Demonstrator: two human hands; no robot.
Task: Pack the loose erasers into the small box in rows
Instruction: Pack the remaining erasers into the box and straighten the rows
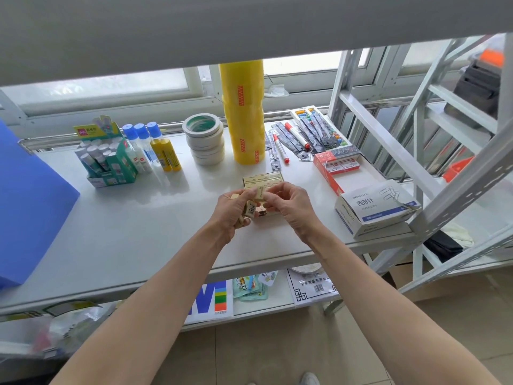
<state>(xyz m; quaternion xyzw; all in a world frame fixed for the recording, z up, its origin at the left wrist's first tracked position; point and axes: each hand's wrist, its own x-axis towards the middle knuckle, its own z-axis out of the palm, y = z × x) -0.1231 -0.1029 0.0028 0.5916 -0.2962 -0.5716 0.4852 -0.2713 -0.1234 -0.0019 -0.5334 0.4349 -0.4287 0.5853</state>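
A light, firm eraser [260, 193] is pinched by its short ends in the right hand [291, 209], while several more are clutched in the left hand [233, 211] above the small box [263, 180] mid-shelf.

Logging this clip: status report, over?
Left hand grips several erasers. Right hand pinches one eraser. Small box partly filled, nothing blocking.

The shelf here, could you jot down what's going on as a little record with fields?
surface: white shelf
left hand: holds several erasers
right hand: pinches one eraser above the box
small box: far rows filled, near part hidden by hands
behind: yellow tape stack, masking tape rolls
right: paper clip box
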